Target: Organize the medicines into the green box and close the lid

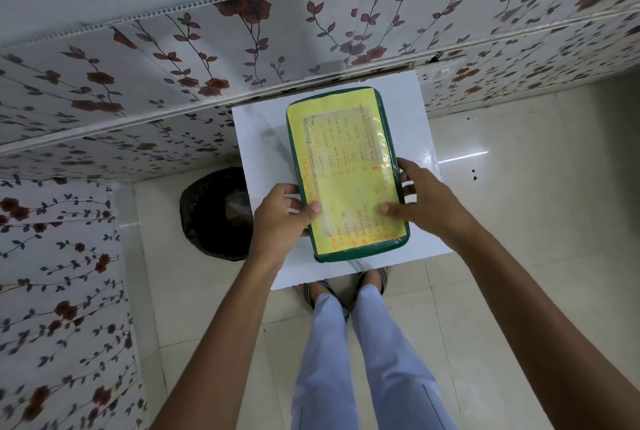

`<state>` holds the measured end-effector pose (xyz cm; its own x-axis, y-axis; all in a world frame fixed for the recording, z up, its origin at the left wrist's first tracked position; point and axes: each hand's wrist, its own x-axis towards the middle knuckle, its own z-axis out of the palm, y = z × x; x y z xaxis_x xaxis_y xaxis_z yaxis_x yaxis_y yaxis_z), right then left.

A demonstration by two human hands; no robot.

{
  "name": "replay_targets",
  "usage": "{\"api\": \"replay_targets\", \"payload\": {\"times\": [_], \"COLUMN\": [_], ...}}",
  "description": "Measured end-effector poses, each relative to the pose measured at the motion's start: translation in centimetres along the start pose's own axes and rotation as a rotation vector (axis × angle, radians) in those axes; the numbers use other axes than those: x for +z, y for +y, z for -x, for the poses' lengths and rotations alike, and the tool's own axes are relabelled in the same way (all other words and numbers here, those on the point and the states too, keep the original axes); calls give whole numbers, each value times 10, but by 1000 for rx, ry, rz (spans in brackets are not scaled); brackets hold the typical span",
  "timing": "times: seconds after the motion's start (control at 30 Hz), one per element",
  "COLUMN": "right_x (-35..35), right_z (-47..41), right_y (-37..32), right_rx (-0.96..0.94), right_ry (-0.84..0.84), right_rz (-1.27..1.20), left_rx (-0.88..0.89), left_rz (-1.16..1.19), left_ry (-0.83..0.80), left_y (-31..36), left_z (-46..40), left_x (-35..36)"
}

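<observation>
My left hand [282, 213] grips the left edge of the green box [346, 173], thumb on its yellow lid [349, 184]. My right hand [424, 197] holds the right edge, thumb also pressing on the lid. The box sits on the white bench [258, 139], lid shut. A dark bin [211, 211] stands on the floor beside the bench.

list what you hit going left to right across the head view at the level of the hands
floral wall panel → black bin → left hand → green box with its yellow lid shut → right hand → bare floor tiles
</observation>
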<state>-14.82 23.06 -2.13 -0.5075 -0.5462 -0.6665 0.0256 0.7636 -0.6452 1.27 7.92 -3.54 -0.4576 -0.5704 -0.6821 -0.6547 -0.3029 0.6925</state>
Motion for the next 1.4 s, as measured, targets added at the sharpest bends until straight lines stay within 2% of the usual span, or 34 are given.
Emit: {"api": "replay_targets", "payload": {"times": [0.23,0.5,1.03,1.23,1.4], "right_x": [1,9,5,3,-1], "right_z": [8,16,24,26,28], "right_y": [16,18,25,22,19], "right_rx": [-45,-29,3,-24,29], "right_ry": [-18,46,74,64,51], "right_rz": [112,91,78,71,58], "left_rx": [-104,-84,-37,-62,-80], "left_rz": [27,36,-26,10,17], "left_ry": [-129,-88,-129,-151,-146], "left_y": [-16,-17,-15,-14,-7], "left_z": [9,12,12,11,18], "left_x": [-2,4,12,12,10]}}
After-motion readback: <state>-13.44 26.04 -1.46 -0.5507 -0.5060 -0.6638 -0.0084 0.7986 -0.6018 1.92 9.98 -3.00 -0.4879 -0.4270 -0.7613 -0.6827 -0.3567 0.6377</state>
